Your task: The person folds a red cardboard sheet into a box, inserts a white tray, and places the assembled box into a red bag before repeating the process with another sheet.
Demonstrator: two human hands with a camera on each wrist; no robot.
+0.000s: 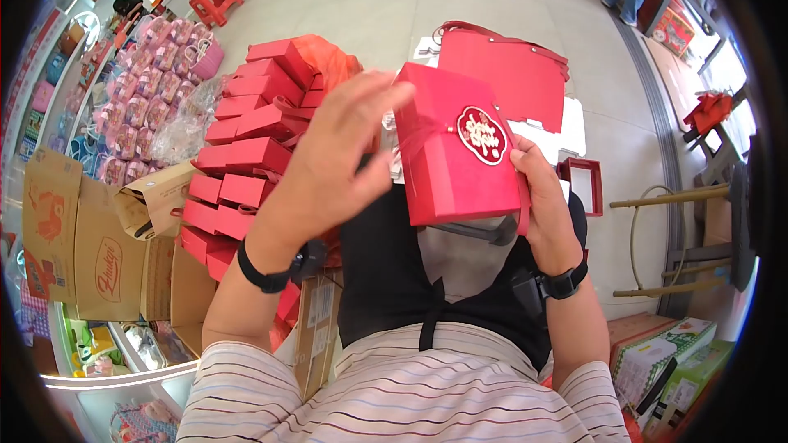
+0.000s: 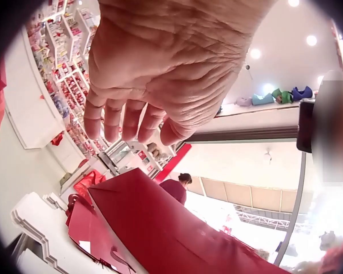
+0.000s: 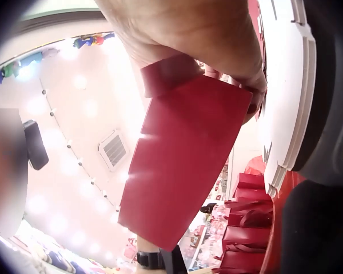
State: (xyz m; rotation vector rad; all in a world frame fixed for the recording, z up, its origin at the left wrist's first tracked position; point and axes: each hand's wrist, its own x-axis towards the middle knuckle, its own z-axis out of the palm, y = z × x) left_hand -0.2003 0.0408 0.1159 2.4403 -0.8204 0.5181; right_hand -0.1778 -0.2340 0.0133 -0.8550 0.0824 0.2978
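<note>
A red gift box (image 1: 435, 172) with a sheer ribbon and a scalloped red-and-white label (image 1: 481, 136) is held up above the lap. My right hand (image 1: 543, 197) grips its right side, thumb near the label; in the right wrist view that hand (image 3: 188, 34) holds the top end of the box (image 3: 183, 154), a strip of ribbon (image 3: 170, 75) beside it. My left hand (image 1: 328, 156) is raised at the box's left, fingers spread. The left wrist view shows the left hand (image 2: 166, 68) with extended fingers above the box (image 2: 171, 222), holding nothing.
Many red boxes (image 1: 246, 156) are stacked at the left, beside an orange bag (image 1: 328, 57) and cardboard cartons (image 1: 107, 246). A flat red bag (image 1: 509, 74) lies on white sheets (image 1: 572, 127) ahead. A small red frame (image 1: 597, 189) is at the right, near a chair (image 1: 739, 221).
</note>
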